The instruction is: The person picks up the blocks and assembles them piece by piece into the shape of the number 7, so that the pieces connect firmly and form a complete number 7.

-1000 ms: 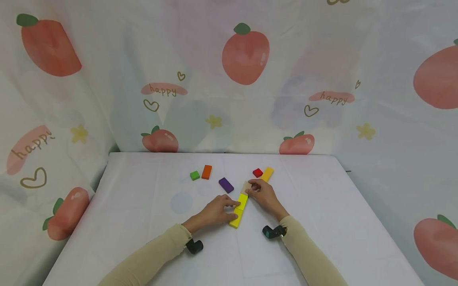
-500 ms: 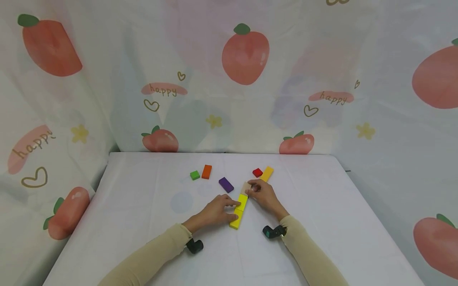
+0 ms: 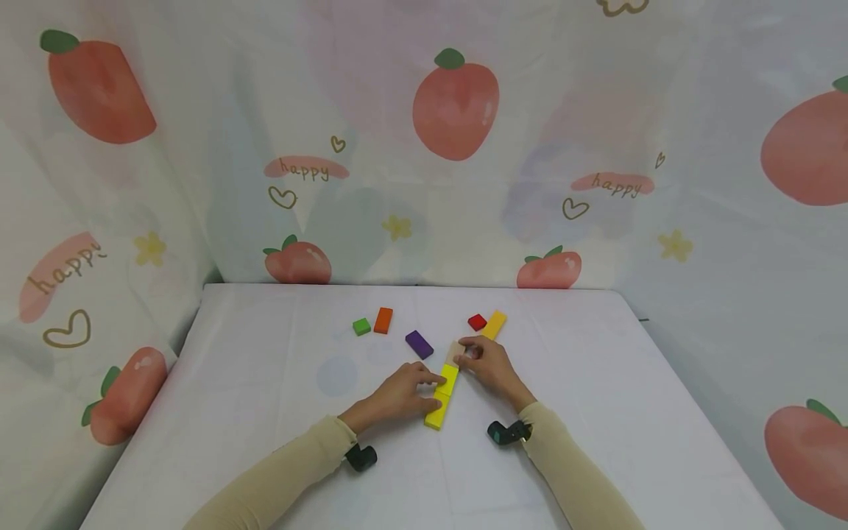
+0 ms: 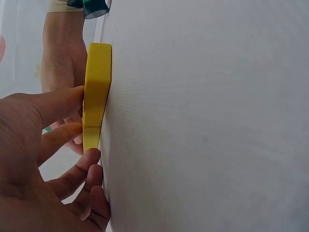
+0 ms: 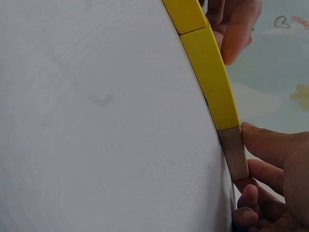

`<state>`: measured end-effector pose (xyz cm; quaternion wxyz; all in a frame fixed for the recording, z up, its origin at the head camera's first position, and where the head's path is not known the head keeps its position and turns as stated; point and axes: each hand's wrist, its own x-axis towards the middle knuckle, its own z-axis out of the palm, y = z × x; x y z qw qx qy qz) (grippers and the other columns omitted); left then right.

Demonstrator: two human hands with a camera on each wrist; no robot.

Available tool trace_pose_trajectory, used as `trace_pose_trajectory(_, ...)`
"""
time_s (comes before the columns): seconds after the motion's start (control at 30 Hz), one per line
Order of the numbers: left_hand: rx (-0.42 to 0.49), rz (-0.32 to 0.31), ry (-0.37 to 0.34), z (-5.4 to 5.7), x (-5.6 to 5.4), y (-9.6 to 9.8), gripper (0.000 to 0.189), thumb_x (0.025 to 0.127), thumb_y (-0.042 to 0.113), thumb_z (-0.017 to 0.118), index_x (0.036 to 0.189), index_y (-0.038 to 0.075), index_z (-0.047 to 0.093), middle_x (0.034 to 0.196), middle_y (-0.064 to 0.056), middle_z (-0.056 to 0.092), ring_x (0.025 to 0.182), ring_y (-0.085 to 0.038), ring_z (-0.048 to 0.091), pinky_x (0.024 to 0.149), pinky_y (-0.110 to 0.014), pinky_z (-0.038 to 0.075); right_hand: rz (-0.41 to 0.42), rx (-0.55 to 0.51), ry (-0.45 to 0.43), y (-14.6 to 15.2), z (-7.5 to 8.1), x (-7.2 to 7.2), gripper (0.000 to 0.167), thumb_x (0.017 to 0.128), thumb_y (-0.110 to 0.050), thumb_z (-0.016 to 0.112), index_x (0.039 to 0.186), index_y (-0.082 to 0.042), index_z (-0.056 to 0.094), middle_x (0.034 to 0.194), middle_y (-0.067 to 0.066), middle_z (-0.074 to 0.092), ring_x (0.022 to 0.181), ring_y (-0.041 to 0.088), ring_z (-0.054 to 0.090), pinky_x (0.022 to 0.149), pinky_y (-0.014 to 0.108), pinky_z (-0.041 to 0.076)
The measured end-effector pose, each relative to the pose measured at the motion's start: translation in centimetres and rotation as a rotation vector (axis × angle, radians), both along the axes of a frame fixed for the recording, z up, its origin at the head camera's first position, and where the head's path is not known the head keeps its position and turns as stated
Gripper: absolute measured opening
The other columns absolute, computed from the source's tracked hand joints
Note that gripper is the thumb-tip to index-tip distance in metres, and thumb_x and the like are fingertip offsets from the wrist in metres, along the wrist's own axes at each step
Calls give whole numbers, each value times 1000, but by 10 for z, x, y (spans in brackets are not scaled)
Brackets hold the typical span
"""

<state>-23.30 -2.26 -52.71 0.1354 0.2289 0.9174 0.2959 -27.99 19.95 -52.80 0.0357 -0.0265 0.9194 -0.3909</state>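
Note:
Two yellow blocks and a plain wood block lie end to end in a line in the head view. My left hand rests its thumb on the near yellow block and its index finger on the middle yellow block. In the left wrist view, both fingertips touch the top of the yellow blocks. At the far end, my right hand holds the wood block between thumb and index finger. The right wrist view has the wood block butted against the yellow one, with curled fingers beyond it.
Behind the row lie a purple block, an orange block and a green block. A red block and an amber block lie past my right hand. Printed cloth hangs behind the white table.
The row of blocks and my right fingers seem to have shifted very slightly towards me. The head view has tilted a little. Both hands keep the same contact.

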Motion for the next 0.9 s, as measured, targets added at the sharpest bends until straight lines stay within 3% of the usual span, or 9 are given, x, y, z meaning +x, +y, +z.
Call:
trace_pose_trajectory(0.3,-38,30,-5,1,0,3,56,85,43,74,137,30,58,117,6,60,108,-12,53,91,-29,52,46,32,17,2,-2,1,39,87,-27,75,124,-18,67,89,3,57,84,18,50,70,27,41)
trace_pose_trajectory(0.7,-47,27,20,1,-3,4,53,87,44,72,136,30,58,114,7,61,107,-11,53,92,-30,52,45,34,3,1,1,4,37,87,-27,74,123,-18,67,90,3,57,85,18,50,71,28,41)
trace_pose_trajectory(0.9,-27,1,40,6,-8,4,49,91,41,68,138,29,57,116,6,59,107,-10,53,95,-31,51,66,20,27,1,1,6,38,87,-24,74,123,-12,67,93,5,60,86,18,51,71,27,43)
